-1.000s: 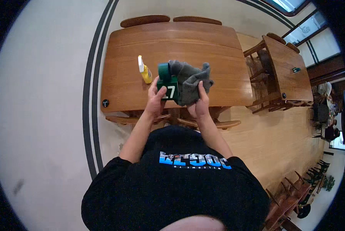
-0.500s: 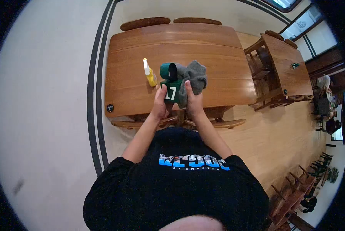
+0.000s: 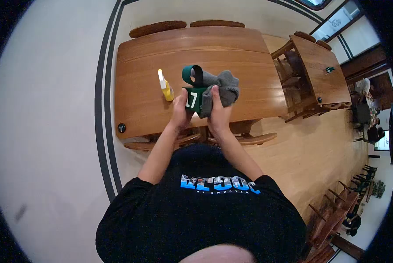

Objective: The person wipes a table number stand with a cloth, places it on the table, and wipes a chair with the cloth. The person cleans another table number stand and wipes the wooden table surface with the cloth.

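Observation:
My left hand (image 3: 181, 110) grips the left side of a green table number stand (image 3: 192, 100) that bears a white 17 and has a curled loop on top. A bunched grey cloth (image 3: 226, 89) is in my right hand (image 3: 219, 111), its folds pressed against the stand's right side. Both hands are closed, thumbs up, in front of my chest above the near edge of the wooden table (image 3: 148, 61). A yellow spray bottle (image 3: 166, 90) with a white trigger head stands on the tabletop, left of my left hand.
A round black object (image 3: 122, 128) lies at the table's near left corner. Chair backs (image 3: 217, 23) line the far side, and more chairs are tucked in on the near side. To the right stands another table (image 3: 321, 68) with a small green sign (image 3: 330, 70).
The cloth has shifted across the right part of the stand's face, and the stand has turned slightly in my hands. The surroundings sit a little further left in view.

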Available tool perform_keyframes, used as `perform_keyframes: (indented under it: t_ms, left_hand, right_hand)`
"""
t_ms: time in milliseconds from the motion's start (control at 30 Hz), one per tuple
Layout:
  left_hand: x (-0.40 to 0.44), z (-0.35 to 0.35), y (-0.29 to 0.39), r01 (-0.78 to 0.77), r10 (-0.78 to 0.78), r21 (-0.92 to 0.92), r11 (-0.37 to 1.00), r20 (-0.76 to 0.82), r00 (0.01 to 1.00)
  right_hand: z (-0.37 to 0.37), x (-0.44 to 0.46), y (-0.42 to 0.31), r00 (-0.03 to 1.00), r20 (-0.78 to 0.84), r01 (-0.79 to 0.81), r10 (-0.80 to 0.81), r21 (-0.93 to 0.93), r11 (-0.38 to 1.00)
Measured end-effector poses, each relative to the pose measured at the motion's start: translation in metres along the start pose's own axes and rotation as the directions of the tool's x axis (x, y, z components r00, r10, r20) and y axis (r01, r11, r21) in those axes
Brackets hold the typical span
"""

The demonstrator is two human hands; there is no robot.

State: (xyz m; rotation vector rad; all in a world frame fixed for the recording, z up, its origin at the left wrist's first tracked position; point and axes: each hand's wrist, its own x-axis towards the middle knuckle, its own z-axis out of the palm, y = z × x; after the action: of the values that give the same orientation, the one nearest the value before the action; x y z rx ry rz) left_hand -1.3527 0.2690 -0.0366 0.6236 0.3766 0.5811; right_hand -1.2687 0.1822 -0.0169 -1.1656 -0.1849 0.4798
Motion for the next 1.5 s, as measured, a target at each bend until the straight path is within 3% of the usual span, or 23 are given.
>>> perform_keyframes:
  t_ms: [67,133,167,300,500,633,833,967,1000,1167,1233,1300,1333,1400,1467,1500]
  left_hand:
    - [0.003,0.002,0.002,-0.109,0.120,0.389,0.915,-0.002,0.993]
    - [0.006,0.005,0.002,-0.193,0.231,0.713,0.675,0.044,0.972]
    - [0.005,0.006,-0.003,-0.190,0.225,0.710,0.678,0.046,0.973]
    - [0.011,0.015,-0.028,-0.342,0.355,0.515,0.786,0.075,0.932]
    - [0.003,0.028,-0.023,-0.299,0.338,0.420,0.857,-0.020,0.941]
    - [0.016,0.009,-0.037,-0.122,0.119,0.174,0.977,0.026,0.993]
    - [0.012,0.039,-0.033,-0.103,0.102,0.064,0.993,0.021,0.995]
    - [0.014,0.036,-0.051,-0.080,0.047,0.270,0.960,0.126,0.991]
    - [0.015,0.035,-0.053,-0.078,0.046,0.270,0.960,0.123,0.991]
    - [0.018,0.037,-0.064,-0.142,0.072,0.313,0.939,0.224,0.972]
    - [0.016,0.051,-0.075,-0.215,0.208,0.135,0.967,0.061,0.976]
    - [0.020,0.064,-0.079,-0.320,0.315,-0.031,0.947,-0.115,0.942]
    - [0.022,0.068,-0.080,-0.328,0.323,-0.028,0.944,-0.115,0.939]
    - [0.021,0.077,-0.083,-0.463,0.510,0.309,0.831,-0.091,0.855]
    - [0.018,0.082,-0.087,-0.521,0.660,0.606,0.601,-0.007,0.752]
    - [0.017,0.079,-0.092,-0.518,0.661,0.612,0.598,-0.010,0.750]
  right_hand:
    - [-0.004,-0.003,0.007,0.997,-0.078,0.007,-0.002,0.067,0.998]
    - [-0.007,-0.006,0.012,0.988,-0.156,0.020,0.001,0.131,0.991]
    - [-0.009,-0.009,0.011,0.987,-0.162,0.022,-0.001,0.127,0.992]
    - [-0.010,-0.011,0.009,0.992,0.115,0.072,-0.046,-0.232,0.970]
    - [-0.023,0.003,-0.009,0.977,0.208,0.076,-0.047,-0.132,0.988]
    - [-0.038,0.022,0.007,0.996,0.070,0.073,-0.063,-0.153,0.986]
    - [-0.055,0.036,-0.002,0.999,-0.017,-0.049,0.050,0.068,0.996]
    - [-0.081,0.020,0.009,0.940,0.262,0.239,-0.220,-0.042,0.970]
    - [-0.082,0.025,0.006,0.940,0.262,0.236,-0.218,-0.042,0.971]
    - [-0.094,0.054,-0.017,0.988,0.136,0.075,-0.067,-0.060,0.995]
    - [-0.102,0.054,-0.028,0.968,0.177,-0.210,0.179,0.177,0.961]
    - [-0.105,0.056,-0.035,0.879,0.282,-0.471,0.385,0.381,0.795]
    - [-0.106,0.055,-0.036,0.877,0.291,-0.474,0.384,0.381,0.794]
    - [-0.111,0.045,-0.033,0.849,0.342,-0.514,0.403,0.349,0.784]
    - [-0.118,0.039,-0.028,0.815,0.391,-0.555,0.428,0.314,0.770]
    - [-0.121,0.041,-0.026,0.810,0.395,-0.562,0.433,0.314,0.765]
